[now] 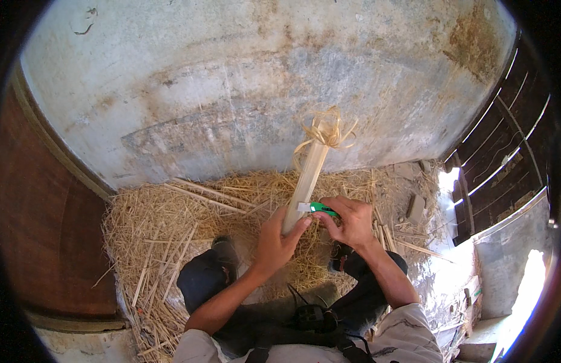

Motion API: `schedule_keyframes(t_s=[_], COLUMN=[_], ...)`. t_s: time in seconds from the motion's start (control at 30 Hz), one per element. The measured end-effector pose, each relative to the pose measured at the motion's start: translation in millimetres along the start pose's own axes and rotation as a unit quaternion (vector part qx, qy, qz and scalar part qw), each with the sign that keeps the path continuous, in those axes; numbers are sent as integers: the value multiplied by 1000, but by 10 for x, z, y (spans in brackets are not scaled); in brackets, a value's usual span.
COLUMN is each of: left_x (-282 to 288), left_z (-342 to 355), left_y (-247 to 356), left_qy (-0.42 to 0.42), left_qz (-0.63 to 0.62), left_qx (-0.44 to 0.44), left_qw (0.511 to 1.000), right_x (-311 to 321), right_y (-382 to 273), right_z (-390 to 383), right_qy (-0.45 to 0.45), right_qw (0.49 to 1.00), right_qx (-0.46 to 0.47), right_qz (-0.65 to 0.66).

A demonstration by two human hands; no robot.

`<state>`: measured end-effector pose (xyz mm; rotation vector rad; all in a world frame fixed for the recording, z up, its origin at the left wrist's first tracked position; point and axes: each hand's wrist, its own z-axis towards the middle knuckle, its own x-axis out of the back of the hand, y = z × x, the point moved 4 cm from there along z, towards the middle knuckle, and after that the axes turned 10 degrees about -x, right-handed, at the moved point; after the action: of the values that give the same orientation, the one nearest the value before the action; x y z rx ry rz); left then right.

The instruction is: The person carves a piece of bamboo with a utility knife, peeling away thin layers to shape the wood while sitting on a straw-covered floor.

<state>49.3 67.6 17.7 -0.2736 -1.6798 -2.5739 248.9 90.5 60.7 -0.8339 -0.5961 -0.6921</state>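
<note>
My left hand (274,243) is wrapped round the near end of a pale bamboo piece (312,170), which slants up and away from me. Thin curled shavings (329,129) hang in a tuft at its far end. In my right hand (353,221) is a green utility knife (324,209), its blade out and lying across the bamboo just above my left fingers. The thumbs of both hands are near each other, below the knife. Whether the blade bites into the bamboo cannot be made out.
Straw-like shavings (141,212) cover the floor around my feet, with loose bamboo sticks (211,196) among them. A stained wall (232,97) rises ahead. To the right are a brick-like block (416,208) and dark slatted boards (504,151); a brown panel (56,236) stands left.
</note>
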Motion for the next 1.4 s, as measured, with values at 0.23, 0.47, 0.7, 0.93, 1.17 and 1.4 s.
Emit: schedule_keyframes(t_s=[0.23,0.47,0.7,0.93,1.17,1.4], left_x=[-28,-142,-179,-221,-101,-66], left_z=[-33,-189,-174,-153,-92,-29], left_y=[-48,18,-18,-111,-59,-59], left_qy=[-8,-51,-71,-89,-50,-40], left_qz=[51,49,39,-60,-73,0], left_qx=[-19,17,10,82,103,2], left_qw=[998,997,997,991,991,999], right_x=[35,310,189,78,79,-83], right_y=[143,586,805,1022,459,99], right_z=[46,302,252,193,87,-73], right_qy=[29,91,-28,-149,-46,-49], right_qw=[999,989,952,854,994,996], right_qx=[-11,-95,-245,-343,-87,-21], right_qz=[-16,-62,181,363,55,71])
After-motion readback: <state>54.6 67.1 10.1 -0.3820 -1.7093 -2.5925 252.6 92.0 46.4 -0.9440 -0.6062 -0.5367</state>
